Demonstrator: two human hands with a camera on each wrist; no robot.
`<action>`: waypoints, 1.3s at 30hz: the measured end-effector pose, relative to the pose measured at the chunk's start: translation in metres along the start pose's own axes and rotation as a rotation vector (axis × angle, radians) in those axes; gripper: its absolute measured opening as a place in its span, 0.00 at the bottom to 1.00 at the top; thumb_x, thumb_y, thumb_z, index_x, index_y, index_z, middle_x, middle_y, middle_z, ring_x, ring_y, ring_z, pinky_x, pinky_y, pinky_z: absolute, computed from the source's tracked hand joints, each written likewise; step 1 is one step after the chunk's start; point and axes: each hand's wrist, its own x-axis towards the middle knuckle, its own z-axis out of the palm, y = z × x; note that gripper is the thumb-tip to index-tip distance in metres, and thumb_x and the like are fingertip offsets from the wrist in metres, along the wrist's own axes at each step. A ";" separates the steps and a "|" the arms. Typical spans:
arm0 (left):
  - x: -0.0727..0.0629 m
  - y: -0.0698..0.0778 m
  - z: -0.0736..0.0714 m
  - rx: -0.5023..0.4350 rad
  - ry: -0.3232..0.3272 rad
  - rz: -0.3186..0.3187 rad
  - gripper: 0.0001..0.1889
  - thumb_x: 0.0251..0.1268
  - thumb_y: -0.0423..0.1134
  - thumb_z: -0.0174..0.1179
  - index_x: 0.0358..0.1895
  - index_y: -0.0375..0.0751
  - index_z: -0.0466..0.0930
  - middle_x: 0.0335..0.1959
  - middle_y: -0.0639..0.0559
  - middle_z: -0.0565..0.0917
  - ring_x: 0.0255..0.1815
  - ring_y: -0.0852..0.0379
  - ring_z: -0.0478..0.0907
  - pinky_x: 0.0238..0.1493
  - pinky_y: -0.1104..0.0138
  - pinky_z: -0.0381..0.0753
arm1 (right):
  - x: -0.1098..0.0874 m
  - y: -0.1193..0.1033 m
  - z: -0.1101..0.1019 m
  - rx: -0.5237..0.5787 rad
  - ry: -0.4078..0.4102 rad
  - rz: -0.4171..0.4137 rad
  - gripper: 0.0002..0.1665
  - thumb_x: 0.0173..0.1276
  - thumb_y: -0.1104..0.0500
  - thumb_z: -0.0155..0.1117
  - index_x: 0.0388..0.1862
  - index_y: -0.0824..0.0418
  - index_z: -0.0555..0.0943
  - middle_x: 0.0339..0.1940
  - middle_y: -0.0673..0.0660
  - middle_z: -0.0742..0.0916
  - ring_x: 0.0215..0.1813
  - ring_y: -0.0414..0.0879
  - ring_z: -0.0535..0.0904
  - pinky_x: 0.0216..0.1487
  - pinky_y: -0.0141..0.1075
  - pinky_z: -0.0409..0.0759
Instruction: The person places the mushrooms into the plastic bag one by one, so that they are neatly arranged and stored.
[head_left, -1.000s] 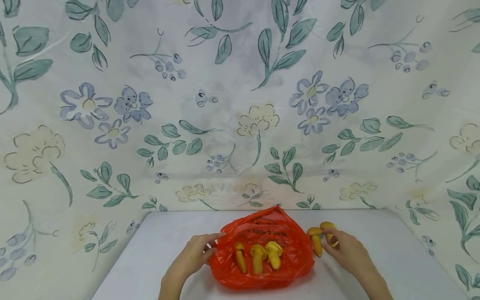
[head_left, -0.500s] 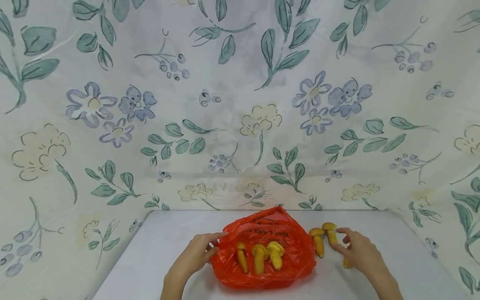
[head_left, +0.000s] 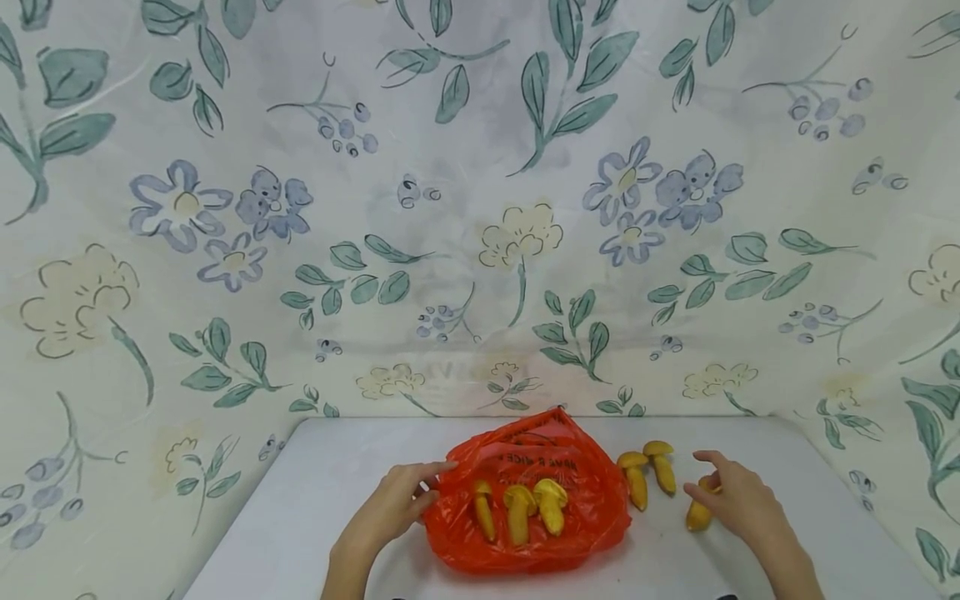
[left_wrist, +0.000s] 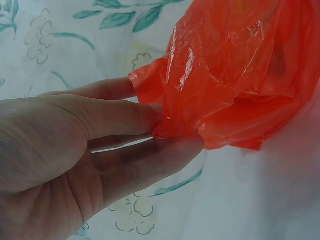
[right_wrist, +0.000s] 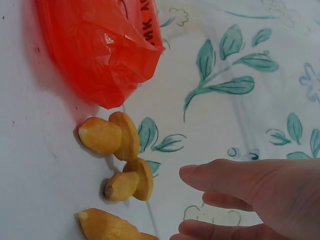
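A red plastic bag (head_left: pixel 592 525) lies with its mouth spread toward me, and yellow-brown mushrooms (head_left: pixel 517 517) rest inside it. My left hand (head_left: pixel 390 504) holds the bag's left edge; in the left wrist view the thumb and fingers pinch a fold of the red plastic (left_wrist: pixel 185 100). To the right of the bag, my right hand (head_left: pixel 742 500) has its thumb and forefinger spread, holding nothing. Its nearest thing is a loose mushroom (head_left: pixel 699 515) on the table, partly hidden by the hand. Two more mushrooms, one (head_left: pixel 636 479) beside the bag and another (head_left: pixel 661 467) to its right, lie on the table.
The white table (head_left: pixel 300 500) reaches back to a floral-patterned cloth (head_left: pixel 450 292) hanging behind it and along the sides. Dark printed letters show on the back inner side of the bag. Small dark shapes cut into the bottom edge of the head view.
My right hand has moved right, away from the two mushrooms beside the bag, to the third mushroom, which has come into view. The left hand stays at the bag's edge.
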 end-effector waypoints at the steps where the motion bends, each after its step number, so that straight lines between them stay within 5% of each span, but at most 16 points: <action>1: 0.000 0.000 0.000 0.002 0.001 -0.001 0.23 0.63 0.24 0.58 0.61 0.43 0.79 0.43 0.45 0.85 0.33 0.57 0.80 0.31 0.69 0.86 | 0.000 0.001 0.000 -0.002 -0.005 0.004 0.40 0.64 0.45 0.68 0.66 0.68 0.69 0.39 0.60 0.85 0.34 0.46 0.78 0.32 0.41 0.80; 20: 0.002 -0.003 -0.002 0.027 -0.004 -0.008 0.23 0.63 0.24 0.60 0.61 0.44 0.79 0.41 0.46 0.84 0.32 0.59 0.79 0.31 0.69 0.86 | 0.000 0.002 -0.001 -0.036 -0.028 0.073 0.43 0.64 0.45 0.68 0.67 0.70 0.65 0.49 0.74 0.80 0.46 0.60 0.79 0.42 0.54 0.81; 39: 0.002 -0.004 0.000 0.008 -0.011 -0.020 0.23 0.63 0.24 0.60 0.61 0.42 0.79 0.41 0.46 0.84 0.32 0.58 0.79 0.30 0.69 0.86 | 0.007 0.021 0.017 -0.026 -0.092 0.130 0.47 0.61 0.43 0.68 0.66 0.73 0.64 0.45 0.73 0.81 0.42 0.58 0.78 0.41 0.52 0.80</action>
